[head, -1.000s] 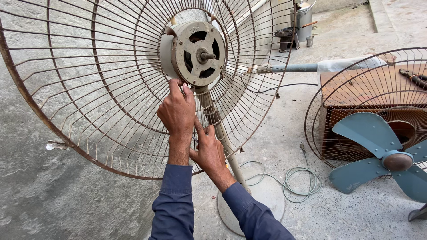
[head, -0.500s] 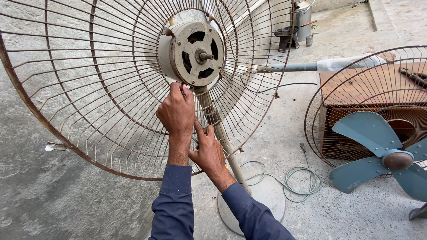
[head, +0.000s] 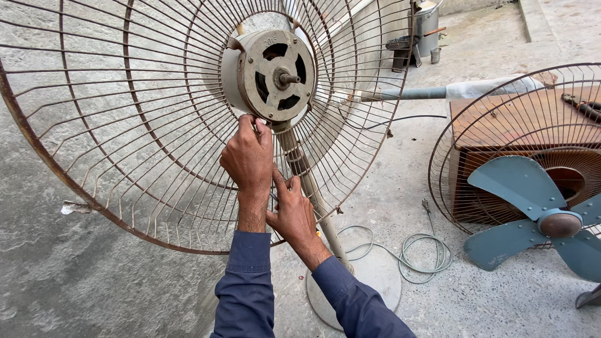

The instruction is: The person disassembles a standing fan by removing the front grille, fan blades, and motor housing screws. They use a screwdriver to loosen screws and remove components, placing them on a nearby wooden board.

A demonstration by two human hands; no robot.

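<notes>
A pedestal fan stands before me with its rusty wire rear guard (head: 125, 156) and bare grey motor (head: 275, 75), shaft pointing at me. My left hand (head: 248, 159) reaches up to the motor's lower rim, fingertips pinched together where the guard meets the motor; what they pinch is hidden. Just below it, my right hand (head: 294, 216) grips the guard wires beside the fan's neck (head: 307, 181), index finger stretched upward. Both sleeves are dark blue.
The fan's round base (head: 375, 281) rests on the concrete floor with a coiled grey cable (head: 426, 250) beside it. At the right a second wire guard (head: 501, 125) leans on a brown box, with a blue fan blade (head: 532, 213) in front. Metal cans (head: 426, 25) stand at the back.
The view has drifted slightly. Both hands stay at the same spots under the motor, with only small finger movement by the left hand.
</notes>
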